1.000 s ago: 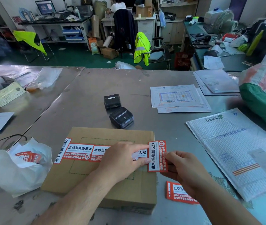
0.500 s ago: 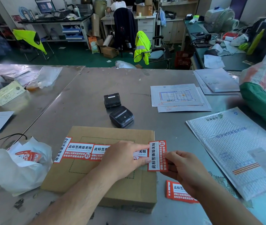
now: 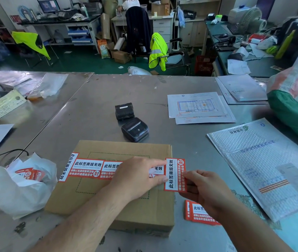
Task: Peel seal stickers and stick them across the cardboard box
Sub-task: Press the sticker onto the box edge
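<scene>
A flat cardboard box point(image 3: 119, 211) lies on the steel table in front of me. A row of red-and-white seal stickers point(image 3: 88, 168) runs across its top, with one more turned upright at its left edge. My left hand point(image 3: 137, 176) rests on the box, fingertips pressing on a vertical seal sticker point(image 3: 174, 174) at the box's right edge. My right hand point(image 3: 204, 191) pinches that sticker's right side, which hangs past the edge. A small stack of seal stickers point(image 3: 196, 212) lies on the table under my right wrist.
A white plastic bag point(image 3: 17, 190) with more stickers sits left of the box. Two black label printers point(image 3: 133, 129) stand behind it. A bubble mailer point(image 3: 264, 160) lies to the right, papers point(image 3: 197, 106) behind, a green-and-pink sack point(image 3: 295, 106) at far right.
</scene>
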### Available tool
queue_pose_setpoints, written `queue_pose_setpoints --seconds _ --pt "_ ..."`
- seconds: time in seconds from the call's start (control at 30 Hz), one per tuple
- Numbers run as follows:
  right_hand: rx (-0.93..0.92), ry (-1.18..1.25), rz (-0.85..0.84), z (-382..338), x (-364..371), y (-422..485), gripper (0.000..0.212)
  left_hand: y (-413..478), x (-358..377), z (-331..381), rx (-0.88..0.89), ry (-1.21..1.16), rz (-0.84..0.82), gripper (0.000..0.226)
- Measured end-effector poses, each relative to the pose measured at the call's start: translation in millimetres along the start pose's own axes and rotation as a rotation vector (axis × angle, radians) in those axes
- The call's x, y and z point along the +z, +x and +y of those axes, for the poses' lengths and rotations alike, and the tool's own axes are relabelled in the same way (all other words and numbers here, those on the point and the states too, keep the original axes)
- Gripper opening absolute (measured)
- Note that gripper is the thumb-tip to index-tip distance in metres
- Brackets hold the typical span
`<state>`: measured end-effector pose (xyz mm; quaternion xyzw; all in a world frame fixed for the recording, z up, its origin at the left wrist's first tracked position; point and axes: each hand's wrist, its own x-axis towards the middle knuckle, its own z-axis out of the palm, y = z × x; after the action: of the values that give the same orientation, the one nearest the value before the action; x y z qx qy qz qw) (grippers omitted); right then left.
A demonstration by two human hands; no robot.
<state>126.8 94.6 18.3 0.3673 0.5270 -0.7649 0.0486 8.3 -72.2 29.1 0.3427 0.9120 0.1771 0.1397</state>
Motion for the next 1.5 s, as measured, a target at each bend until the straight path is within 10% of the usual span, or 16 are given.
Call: queue_pose_setpoints --seconds 1.5 --pt "-0.072 0.163 -0.246 77 1 36 0.035 6 -2 2 -0.009 -0.054 -0.100 0.061"
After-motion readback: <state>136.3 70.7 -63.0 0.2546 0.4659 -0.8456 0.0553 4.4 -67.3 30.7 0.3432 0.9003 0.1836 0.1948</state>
